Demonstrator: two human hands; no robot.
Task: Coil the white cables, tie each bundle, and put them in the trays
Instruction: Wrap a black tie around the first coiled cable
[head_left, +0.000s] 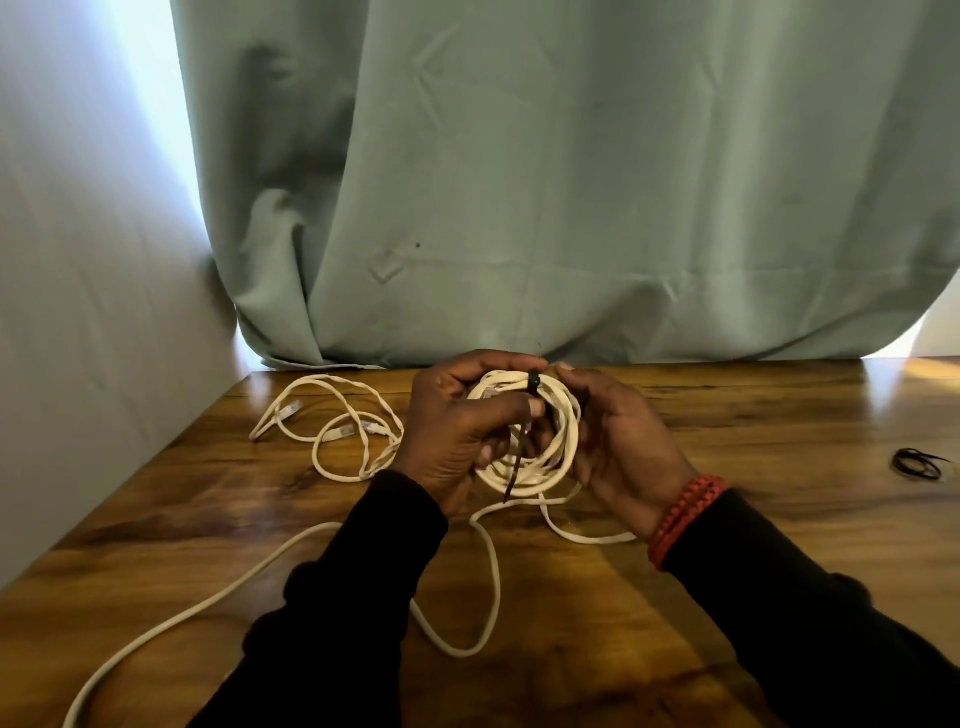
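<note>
No text, label, brand, number or sign can be read anywhere in view, and the white cable coil (566, 441) shows no legible marking.
</note>
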